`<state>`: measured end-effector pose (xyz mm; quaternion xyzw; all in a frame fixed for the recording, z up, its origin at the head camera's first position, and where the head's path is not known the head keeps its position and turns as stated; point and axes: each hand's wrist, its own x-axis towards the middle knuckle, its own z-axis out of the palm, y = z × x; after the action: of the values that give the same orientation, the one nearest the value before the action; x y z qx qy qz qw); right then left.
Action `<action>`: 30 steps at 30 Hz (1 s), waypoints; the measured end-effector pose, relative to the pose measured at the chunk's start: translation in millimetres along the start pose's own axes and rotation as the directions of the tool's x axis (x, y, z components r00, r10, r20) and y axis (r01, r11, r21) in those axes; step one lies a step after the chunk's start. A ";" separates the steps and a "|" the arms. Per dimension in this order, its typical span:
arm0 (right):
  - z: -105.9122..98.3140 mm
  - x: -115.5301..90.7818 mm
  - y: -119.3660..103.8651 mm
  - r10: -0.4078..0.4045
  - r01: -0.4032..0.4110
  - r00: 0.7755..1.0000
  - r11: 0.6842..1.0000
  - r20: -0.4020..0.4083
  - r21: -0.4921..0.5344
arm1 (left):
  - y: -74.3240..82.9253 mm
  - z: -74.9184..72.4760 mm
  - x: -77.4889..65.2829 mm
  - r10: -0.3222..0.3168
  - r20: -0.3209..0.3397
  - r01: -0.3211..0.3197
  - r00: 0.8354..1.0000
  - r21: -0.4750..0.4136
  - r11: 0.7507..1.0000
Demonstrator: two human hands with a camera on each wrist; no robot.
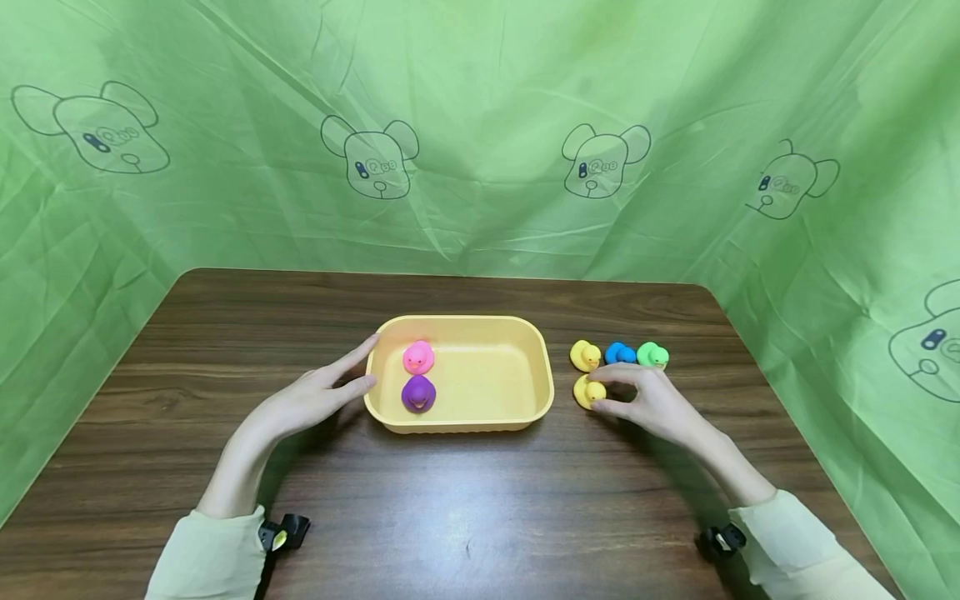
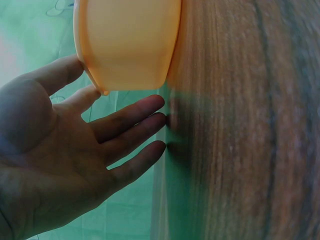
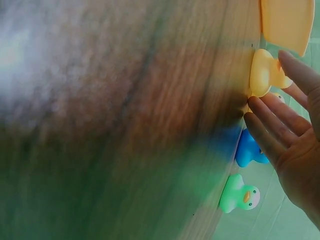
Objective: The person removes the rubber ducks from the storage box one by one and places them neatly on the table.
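Note:
A shallow yellow plastic tub [image 1: 480,427] stands mid-table, with a pink rubber duck [image 1: 418,357] and a purple rubber duck [image 1: 418,394] inside at its left end. My left hand [image 1: 311,404] touches the tub's left rim with extended thumb and forefinger; the other fingers spread below the rim in the left wrist view. To the right of the tub, my right hand [image 1: 651,402] pinches the nearer yellow rubber duck [image 3: 261,72] between thumb and fingers. Just behind are another yellow duck [image 1: 583,355], a blue duck [image 1: 619,353] and a green duck [image 1: 652,355].
Everything rests on a dark wood-grain table [image 1: 465,508]. Green cloth [image 1: 480,225] printed with cartoon animal heads hangs behind the table and along both sides. A black wrist device [image 1: 285,533] sits at the left cuff, another [image 1: 722,542] at the right.

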<state>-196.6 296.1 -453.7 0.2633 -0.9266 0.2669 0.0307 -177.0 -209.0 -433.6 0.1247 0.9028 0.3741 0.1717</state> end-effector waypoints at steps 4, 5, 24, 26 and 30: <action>-0.8 -1.1 -0.4 -0.025 0.026 0.999 1.000 -0.030 0.014 | 0.8 0.5 -0.6 -0.001 0.000 0.001 1.000 0.001 1.000; -1.3 -1.4 -0.6 -0.025 0.026 0.999 1.000 -0.037 0.017 | 0.7 0.4 -0.5 -0.004 -0.001 0.004 1.000 0.000 1.000; -6.3 5.0 -10.1 0.007 0.022 0.970 0.993 -0.243 0.115 | -0.3 0.7 -1.1 -0.006 0.000 0.006 1.000 -0.006 1.000; -6.5 8.1 -13.1 0.004 0.024 0.963 0.995 -0.271 0.100 | -0.2 0.7 -1.2 -0.007 0.000 0.007 1.000 -0.007 1.000; -6.4 14.0 -18.4 -0.009 0.048 0.954 0.991 -0.301 0.123 | -0.2 0.5 -0.8 -0.004 -0.001 0.004 1.000 -0.001 1.000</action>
<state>-199.9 279.5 -436.6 0.2345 -0.8882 0.3624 0.1576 -176.1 -209.1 -433.9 0.1226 0.9029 0.3742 0.1722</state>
